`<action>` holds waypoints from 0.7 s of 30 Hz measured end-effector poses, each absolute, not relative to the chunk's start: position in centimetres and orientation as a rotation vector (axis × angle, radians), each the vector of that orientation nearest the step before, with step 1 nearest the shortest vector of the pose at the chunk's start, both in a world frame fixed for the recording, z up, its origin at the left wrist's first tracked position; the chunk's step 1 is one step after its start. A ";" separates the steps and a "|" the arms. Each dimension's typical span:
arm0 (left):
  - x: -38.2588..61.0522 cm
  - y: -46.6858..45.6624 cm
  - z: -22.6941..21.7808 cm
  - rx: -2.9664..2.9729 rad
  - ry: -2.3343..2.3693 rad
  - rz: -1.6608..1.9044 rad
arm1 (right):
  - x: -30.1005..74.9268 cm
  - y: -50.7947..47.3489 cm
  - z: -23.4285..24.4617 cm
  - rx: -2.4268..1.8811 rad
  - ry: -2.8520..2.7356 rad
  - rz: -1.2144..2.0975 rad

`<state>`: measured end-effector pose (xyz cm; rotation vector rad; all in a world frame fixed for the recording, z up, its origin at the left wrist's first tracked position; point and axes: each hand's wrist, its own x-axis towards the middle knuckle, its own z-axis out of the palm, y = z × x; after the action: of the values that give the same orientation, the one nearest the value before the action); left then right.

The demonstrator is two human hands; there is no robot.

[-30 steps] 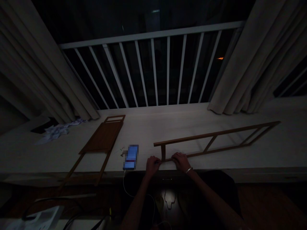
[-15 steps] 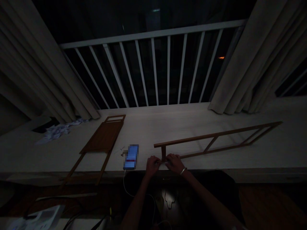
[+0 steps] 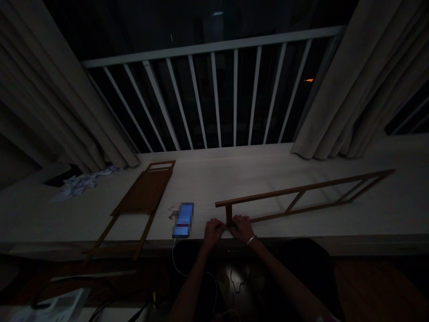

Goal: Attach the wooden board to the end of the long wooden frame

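A long, thin wooden ladder-like frame [image 3: 301, 197] lies on the pale window ledge [image 3: 234, 174], running from the near middle out to the right. My left hand [image 3: 213, 231] and my right hand [image 3: 241, 227] meet at the frame's near-left corner, on either side of its short upright rail. Both hands have curled fingers pressed on the lower rail there. A bangle sits on my right wrist. The light is dim, so what the fingertips pinch is unclear.
A second wooden panel with legs [image 3: 140, 197] lies at the left, overhanging the ledge. A lit phone [image 3: 183, 219] with a cable rests beside my left hand. Crumpled paper [image 3: 80, 182] lies far left. White railing [image 3: 214, 89] and curtains stand behind.
My right hand has slid left along the lower rail, closing in on my left hand at the frame's corner. The frame has barely shifted.
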<state>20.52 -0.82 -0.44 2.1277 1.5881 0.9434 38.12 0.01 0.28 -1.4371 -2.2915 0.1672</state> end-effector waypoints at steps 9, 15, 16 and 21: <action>20.6 -0.9 -0.5 2.113 1.603 0.944 | 38.0 -0.2 0.3 -1.447 -2.315 0.102; 20.6 -0.7 -0.6 2.108 1.606 0.923 | 37.9 -0.5 0.6 -1.438 -2.294 0.085; 20.6 -0.7 -0.5 2.107 1.607 0.920 | 37.9 -0.5 0.6 -1.436 -2.295 0.084; 20.6 -0.8 -0.4 2.118 1.598 0.904 | 38.0 -0.5 0.8 -1.421 -2.309 0.081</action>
<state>20.59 -0.84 -0.38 2.1182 1.5984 0.9043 38.00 -0.53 0.76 -1.4213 -2.3091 0.0808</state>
